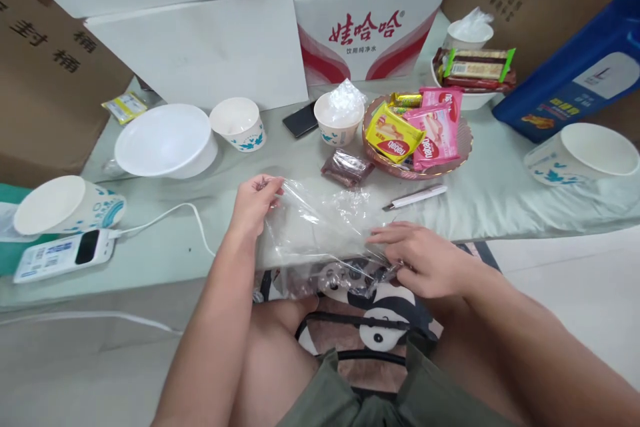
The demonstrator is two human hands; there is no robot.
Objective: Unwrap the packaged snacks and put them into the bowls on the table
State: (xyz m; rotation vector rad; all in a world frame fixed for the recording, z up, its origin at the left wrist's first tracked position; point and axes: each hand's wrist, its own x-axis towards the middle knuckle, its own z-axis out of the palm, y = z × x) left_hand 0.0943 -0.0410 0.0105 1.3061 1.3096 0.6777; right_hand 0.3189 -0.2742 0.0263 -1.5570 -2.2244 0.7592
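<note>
A sheet of clear plastic film (320, 230) stretches between my two hands over the table's front edge, its lower part hanging above my lap. My left hand (257, 200) pinches its upper left corner between thumb and fingers. At the right side of the film, my right hand (420, 253) has its fingers bent around the edge, with the thumb below. Just beyond the film lies a dark wrapped packet (347, 168). A white utility knife (416, 197) rests on the cloth behind my right hand.
A scalloped bowl (469, 147) holds wrapped wafers. Around it stand paper cups (239, 125), a white bowl (165, 140), a phone (301, 120) and a blue jug (575, 73). A power bank (65, 255) with a white cable lies left. Cartons (370, 33) line the back.
</note>
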